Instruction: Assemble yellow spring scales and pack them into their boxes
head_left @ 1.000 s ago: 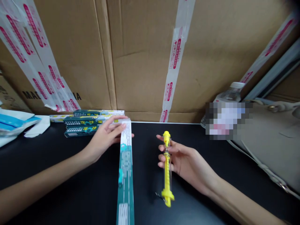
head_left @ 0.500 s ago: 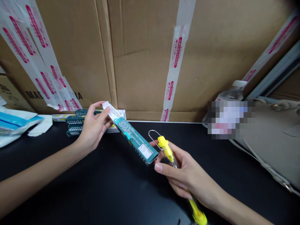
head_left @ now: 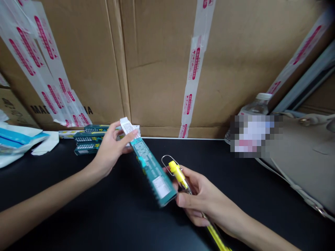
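Note:
My left hand (head_left: 110, 150) pinches the far white end of a long teal carton (head_left: 150, 169), which slants down toward my right hand. My right hand (head_left: 201, 200) is closed round a slim yellow tool (head_left: 179, 174) with a clear barrel and a wire loop (head_left: 167, 162) at its tip. The tool's yellow end lies right beside the carton's near open end. Both are held above the black table (head_left: 104, 216).
A small stack of matching teal cartons (head_left: 89, 137) lies at the back left against a taped cardboard box (head_left: 162, 62). White and blue wrappers (head_left: 18, 139) sit at the far left. A plastic bottle (head_left: 258, 104) and a beige bag (head_left: 306, 157) fill the right side.
The carton was lifted off the table and swung so its near end points at my right hand. My right hand turned the yellow tool, loop end forward, and brought it to the carton's end.

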`<state>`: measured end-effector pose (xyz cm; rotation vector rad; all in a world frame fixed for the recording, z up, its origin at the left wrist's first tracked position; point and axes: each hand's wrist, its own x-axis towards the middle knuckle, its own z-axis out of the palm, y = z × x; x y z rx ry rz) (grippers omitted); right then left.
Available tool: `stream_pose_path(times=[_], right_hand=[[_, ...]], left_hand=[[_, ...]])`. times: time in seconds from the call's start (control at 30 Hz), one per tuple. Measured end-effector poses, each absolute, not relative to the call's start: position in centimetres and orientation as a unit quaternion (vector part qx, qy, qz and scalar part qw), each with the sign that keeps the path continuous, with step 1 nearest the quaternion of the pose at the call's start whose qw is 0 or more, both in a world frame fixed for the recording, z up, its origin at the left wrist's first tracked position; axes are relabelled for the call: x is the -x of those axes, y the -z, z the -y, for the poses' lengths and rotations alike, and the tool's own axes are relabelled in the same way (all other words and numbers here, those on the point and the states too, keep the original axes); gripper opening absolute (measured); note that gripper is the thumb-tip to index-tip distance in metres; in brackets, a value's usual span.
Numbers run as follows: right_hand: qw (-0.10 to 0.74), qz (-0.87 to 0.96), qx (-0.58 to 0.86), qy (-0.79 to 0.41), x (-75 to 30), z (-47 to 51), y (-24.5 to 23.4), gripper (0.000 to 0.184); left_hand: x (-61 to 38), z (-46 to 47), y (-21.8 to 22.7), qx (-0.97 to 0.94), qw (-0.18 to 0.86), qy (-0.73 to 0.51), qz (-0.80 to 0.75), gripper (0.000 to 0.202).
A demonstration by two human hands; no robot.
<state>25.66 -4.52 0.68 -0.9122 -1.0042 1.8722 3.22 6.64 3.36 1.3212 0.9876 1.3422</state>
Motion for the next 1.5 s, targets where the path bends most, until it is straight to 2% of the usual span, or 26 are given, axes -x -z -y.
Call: stream_pose_path(times=[0.1, 0.2, 0.27, 0.33, 0.43, 0.53, 0.67, 0.8, 0.93, 1.13, 1.33, 1.5], right_hand=[[0.449, 0.377, 0.325, -0.742, -26.0, 4.2, -0.8, 0.045], [0.503, 0.338, 0.328, -0.725, -26.6, 3.5, -1.1, 0.029], [0.522, 0.301, 0.327, -0.728, -27.1, 3.0, -1.3, 0.025], [0.531, 0.27, 0.329, -0.733, -27.7, 2.5, -1.4, 0.024], [0.544, 0.269, 0.351, -0.713, -28.3, 2.1, -1.4, 0.026], [0.562, 0.294, 0.357, -0.686, -28.7, 2.0, -1.4, 0.033], [0.581, 0.316, 0.354, -0.661, -28.9, 2.2, -1.8, 0.045], [0.603, 0.35, 0.359, -0.62, -29.3, 2.2, -2.5, 0.051], [0.647, 0.364, 0.356, -0.567, -30.1, 2.1, -3.0, 0.045], [0.69, 0.352, 0.37, -0.513, -31.1, 1.8, -3.0, 0.026], [0.663, 0.352, 0.377, -0.543, -30.5, 2.2, -3.1, 0.037], [0.674, 0.377, 0.38, -0.509, -30.2, 2.6, -3.2, 0.04]], left_hand=[[-2.0, -8.3, -4.3, -0.612, 0.382, -0.572, -0.391, 0.057], [-1.3, -8.7, -5.5, -0.651, 0.395, -0.51, -0.401, 0.051], [-1.2, -8.0, -6.4, -0.709, 0.363, -0.46, -0.393, 0.046], [-1.4, -6.8, -7.0, -0.796, 0.251, -0.404, -0.373, 0.043], [-1.8, -4.9, -7.2, -0.897, 0.031, -0.308, -0.316, 0.042], [-1.9, -3.7, -6.4, -0.936, -0.128, -0.222, -0.24, 0.051], [-2.3, -2.8, -4.6, -0.934, -0.264, -0.154, -0.182, 0.068], [-2.6, -2.3, -3.1, -0.902, -0.384, -0.147, -0.134, 0.059], [-2.6, -2.4, -2.1, -0.892, -0.398, -0.154, -0.15, 0.053], [-2.7, -2.5, -2.1, -0.901, -0.363, -0.172, -0.165, 0.066], [-3.2, -1.9, -1.1, -0.928, -0.276, -0.174, -0.18, 0.071], [-3.2, -1.8, 0.1, -0.927, -0.282, -0.16, -0.187, 0.074]])
